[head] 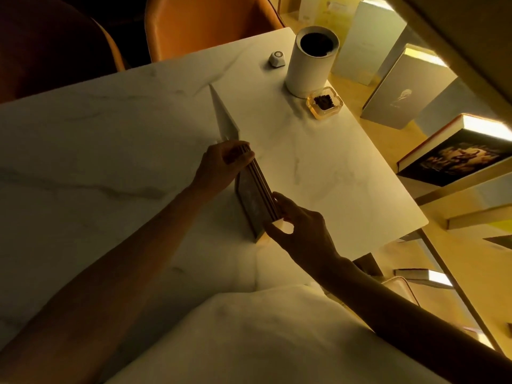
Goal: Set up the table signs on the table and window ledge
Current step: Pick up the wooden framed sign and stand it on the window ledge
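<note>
A stack of thin framed table signs [253, 198] stands on edge on the white marble table [110, 151], dark faces turned left. My left hand [221, 164] grips the far top corner of the stack. My right hand [299, 231] pinches the near top corner between thumb and fingers. Just beyond my left hand, a pale sign panel [223, 115] stands upright on the table, seen nearly edge-on. How many signs the stack holds is hard to tell.
A white cylinder bin [310, 65], a small white dial [277, 59] and a glass ashtray [324, 102] stand at the table's far right. Books and boxes [454, 153] line the lit window ledge on the right. Two orange chairs [207, 26] stand behind the table.
</note>
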